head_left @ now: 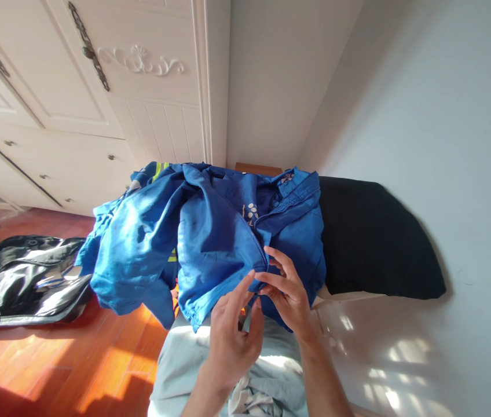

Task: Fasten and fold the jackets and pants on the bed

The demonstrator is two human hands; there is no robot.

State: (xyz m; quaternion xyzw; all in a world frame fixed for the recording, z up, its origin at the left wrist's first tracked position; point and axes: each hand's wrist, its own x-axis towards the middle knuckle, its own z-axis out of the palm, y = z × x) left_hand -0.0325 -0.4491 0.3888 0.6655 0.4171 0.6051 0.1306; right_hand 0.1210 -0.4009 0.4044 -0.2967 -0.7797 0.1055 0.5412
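A blue jacket (223, 226) with a zipper, white print and yellow-green stripes lies spread over the surface in front of me. Its zipper edge runs down to my two hands at the lower hem. My left hand (234, 336) has its index finger on the hem and the thumb below, with the cloth between. From the other side, my right hand (286, 292) holds the zipper edge in its bent fingers. The fingertips of both hands nearly meet there, and the zipper's bottom end is hidden by them.
Beside the jacket on the right lies black cloth (371, 237) against the pale wall (458, 174). White cabinets (158, 116) stand behind. On the wooden floor (110, 353) at left rests an open black bag (32, 284). Grey-clad legs (189, 353) are below my hands.
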